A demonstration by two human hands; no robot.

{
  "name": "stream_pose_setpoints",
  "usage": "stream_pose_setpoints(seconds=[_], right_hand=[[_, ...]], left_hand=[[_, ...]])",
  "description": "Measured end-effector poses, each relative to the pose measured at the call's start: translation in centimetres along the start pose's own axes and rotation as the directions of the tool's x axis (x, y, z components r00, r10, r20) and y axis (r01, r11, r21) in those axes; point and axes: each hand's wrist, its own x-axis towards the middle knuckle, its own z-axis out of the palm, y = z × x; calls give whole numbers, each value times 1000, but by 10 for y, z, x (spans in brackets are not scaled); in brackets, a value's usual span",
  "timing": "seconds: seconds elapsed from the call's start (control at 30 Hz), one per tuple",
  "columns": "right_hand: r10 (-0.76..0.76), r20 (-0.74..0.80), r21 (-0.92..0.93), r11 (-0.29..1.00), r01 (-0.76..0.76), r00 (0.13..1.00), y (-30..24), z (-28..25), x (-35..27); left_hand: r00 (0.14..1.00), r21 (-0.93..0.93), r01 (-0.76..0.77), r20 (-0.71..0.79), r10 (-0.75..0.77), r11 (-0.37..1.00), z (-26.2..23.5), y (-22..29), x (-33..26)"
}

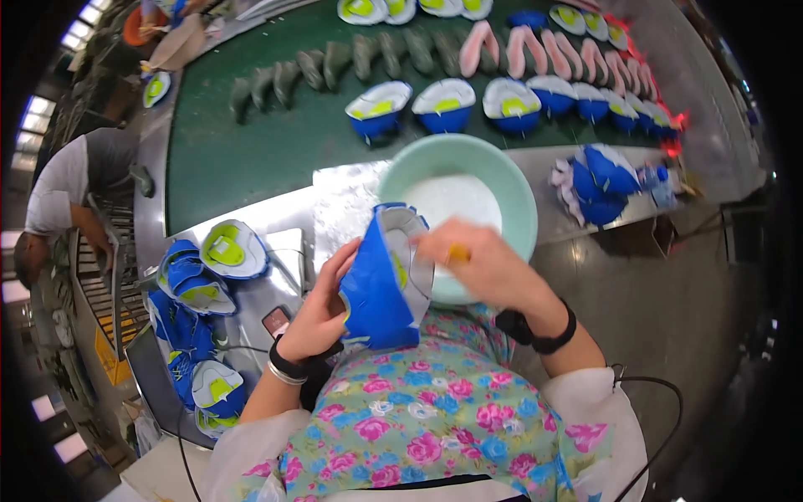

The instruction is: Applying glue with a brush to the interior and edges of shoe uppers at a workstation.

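Note:
My left hand point(311, 316) grips a blue shoe upper point(372, 289) from its left side, holding it tilted over my lap. Its inside shows a pale grey lining and a yellow-green patch. My right hand point(485, 266) is closed around a tool with a yellow handle point(457, 252), held at the upper's right rim. The working end of the tool is hidden by my fingers and the upper, and motion blurs it slightly. Just beyond both hands stands a pale green basin point(520, 188) with white contents point(452, 197).
Blue uppers point(510, 105), dark green shoe lasts point(337, 63) and pink insole-like pieces point(525, 52) line the green belt point(251, 155). More uppers point(201, 276) pile up at left near a phone point(275, 320). Another bundle point(595, 184) lies right, beside a bottle point(661, 188). A person point(71, 188) bends at far left.

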Motion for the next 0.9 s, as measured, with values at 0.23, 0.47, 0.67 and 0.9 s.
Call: stream_pose_setpoints(seconds=[0.23, 0.47, 0.67, 0.9], right_hand=[[607, -397, -2, 749, -662, 688, 114, -27, -27], [388, -421, -300, 794, -529, 820, 161, -11, -44], [433, -457, -272, 764, -586, 777, 125, -28, -38], [267, -227, 232, 949, -214, 937, 5, -33, -5]], left_hand=[[949, 201, 149, 247, -198, 968, -6, -27, -38], [983, 178, 186, -34, -182, 966, -23, -43, -40], [938, -329, 152, -250, -241, 932, -37, -87, -12], [937, -437, 236, -134, -322, 868, -18, -77, 23]])
